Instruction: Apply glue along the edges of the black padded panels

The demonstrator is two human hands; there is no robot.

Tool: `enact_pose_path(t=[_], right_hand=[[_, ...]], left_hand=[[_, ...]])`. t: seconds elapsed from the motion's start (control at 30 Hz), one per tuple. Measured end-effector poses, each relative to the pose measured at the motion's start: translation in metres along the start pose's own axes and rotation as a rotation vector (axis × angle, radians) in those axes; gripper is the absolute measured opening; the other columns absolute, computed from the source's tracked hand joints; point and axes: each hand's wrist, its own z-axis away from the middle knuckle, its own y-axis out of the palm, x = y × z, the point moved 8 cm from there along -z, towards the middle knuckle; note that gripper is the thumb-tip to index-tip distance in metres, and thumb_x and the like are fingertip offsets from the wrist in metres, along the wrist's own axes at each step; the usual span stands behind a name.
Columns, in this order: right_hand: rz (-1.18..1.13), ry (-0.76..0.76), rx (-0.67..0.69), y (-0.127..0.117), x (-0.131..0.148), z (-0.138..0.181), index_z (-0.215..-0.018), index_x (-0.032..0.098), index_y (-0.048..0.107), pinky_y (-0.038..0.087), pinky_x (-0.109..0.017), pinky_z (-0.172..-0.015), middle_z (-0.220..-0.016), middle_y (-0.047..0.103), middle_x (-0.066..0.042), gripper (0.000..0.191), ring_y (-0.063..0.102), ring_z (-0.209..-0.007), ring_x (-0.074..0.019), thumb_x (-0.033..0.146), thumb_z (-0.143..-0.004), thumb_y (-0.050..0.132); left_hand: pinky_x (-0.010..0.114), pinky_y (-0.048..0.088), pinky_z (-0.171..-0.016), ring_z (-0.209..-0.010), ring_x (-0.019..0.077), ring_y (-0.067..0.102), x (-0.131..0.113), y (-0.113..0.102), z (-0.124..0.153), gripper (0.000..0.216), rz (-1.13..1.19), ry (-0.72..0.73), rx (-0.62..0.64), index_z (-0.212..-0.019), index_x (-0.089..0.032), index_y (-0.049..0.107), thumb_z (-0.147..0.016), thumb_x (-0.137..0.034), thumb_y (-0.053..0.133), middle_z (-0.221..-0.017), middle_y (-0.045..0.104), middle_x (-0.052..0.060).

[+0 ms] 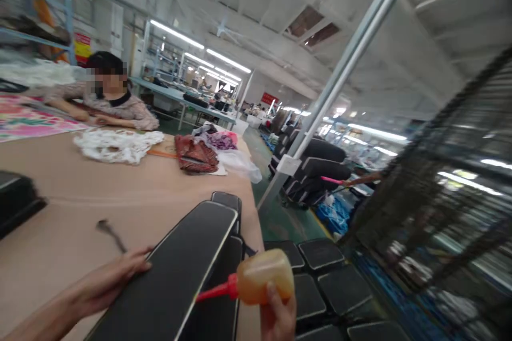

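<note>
My left hand (108,279) rests on the left edge of a long black padded panel with pale piping (176,272), which lies on the brown table (120,192). My right hand (278,317) grips a translucent amber squeeze bottle (266,277). Its red nozzle (214,292) points left at the panel's right edge. A second black panel (228,201) lies just behind the first.
A small dark tool (111,233) lies on the table near my left hand. Further back lie white fabric (116,145), a red-brown item (196,155) and plastic bags (236,159). A seated person (114,101) leans on the table. Black pads (316,277) are stacked at the right beside a wire rack (448,213).
</note>
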Motion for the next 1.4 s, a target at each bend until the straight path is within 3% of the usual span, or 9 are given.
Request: enact_pose_path(t=[0.07, 0.2, 0.37, 0.8, 1.2, 1.4], right_hand=[[-0.081, 0.123, -0.029, -0.002, -0.001, 0.003, -0.104, 0.019, 0.054, 0.051, -0.03, -0.069, -0.086, 0.066, -0.003, 0.053, 0.062, -0.079, -0.0199, 0.035, -0.058, 0.076], [-0.114, 0.223, -0.082, 0.0, 0.004, 0.003, -0.107, 0.021, 0.056, 0.05, -0.022, -0.07, -0.083, 0.066, 0.001, 0.062, 0.061, -0.077, -0.0153, 0.03, -0.051, 0.08], [-0.102, 0.231, -0.121, 0.001, 0.011, 0.007, -0.102, 0.022, 0.06, 0.049, -0.021, -0.07, -0.081, 0.065, 0.003, 0.062, 0.06, -0.074, -0.0136, 0.029, -0.045, 0.083], [-0.02, 0.223, -0.135, 0.005, 0.015, 0.017, -0.099, 0.021, 0.061, 0.048, -0.022, -0.066, -0.078, 0.064, 0.002, 0.062, 0.06, -0.075, -0.0157, 0.031, -0.042, 0.083], [0.004, 0.234, -0.02, -0.011, 0.002, 0.014, -0.11, 0.023, 0.055, 0.05, -0.022, -0.066, -0.089, 0.065, 0.0, 0.065, 0.06, -0.081, -0.0167, 0.023, -0.051, 0.08], [0.073, 0.217, 0.034, -0.006, 0.003, 0.023, -0.104, 0.023, 0.056, 0.049, -0.022, -0.068, -0.08, 0.064, 0.004, 0.051, 0.059, -0.073, -0.013, 0.03, -0.058, 0.077]], left_hand=[[0.036, 0.048, -0.083, -0.089, 0.0235, 0.064, -0.001, 0.014, 0.008, 0.065, 0.076, -0.055, 0.013, -0.116, -0.02, 0.043, -0.058, -0.021, 0.071, -0.087, 0.069, 0.002], [0.032, 0.05, -0.075, -0.078, 0.0196, 0.065, -0.006, 0.021, 0.008, 0.062, 0.132, -0.048, 0.031, -0.116, -0.014, 0.043, -0.058, -0.01, 0.063, -0.088, 0.068, 0.006], [0.03, 0.049, -0.069, -0.069, 0.0158, 0.063, -0.002, 0.015, 0.006, 0.054, 0.146, -0.038, 0.004, -0.11, -0.013, 0.046, -0.058, -0.007, 0.06, -0.082, 0.067, 0.005], [0.028, 0.049, -0.067, -0.074, 0.0175, 0.064, 0.002, 0.011, 0.003, 0.054, 0.158, -0.044, -0.018, -0.108, -0.014, 0.047, -0.057, -0.008, 0.061, -0.081, 0.067, 0.004], [0.027, 0.05, -0.063, -0.064, 0.0146, 0.063, 0.004, 0.004, 0.0, 0.051, 0.19, -0.03, -0.088, -0.104, -0.014, 0.049, -0.055, -0.006, 0.059, -0.076, 0.067, 0.003], [0.027, 0.049, -0.063, -0.065, 0.0156, 0.063, -0.004, 0.006, 0.003, 0.052, 0.158, -0.014, -0.142, -0.107, -0.015, 0.048, -0.057, -0.007, 0.058, -0.073, 0.067, 0.001]])
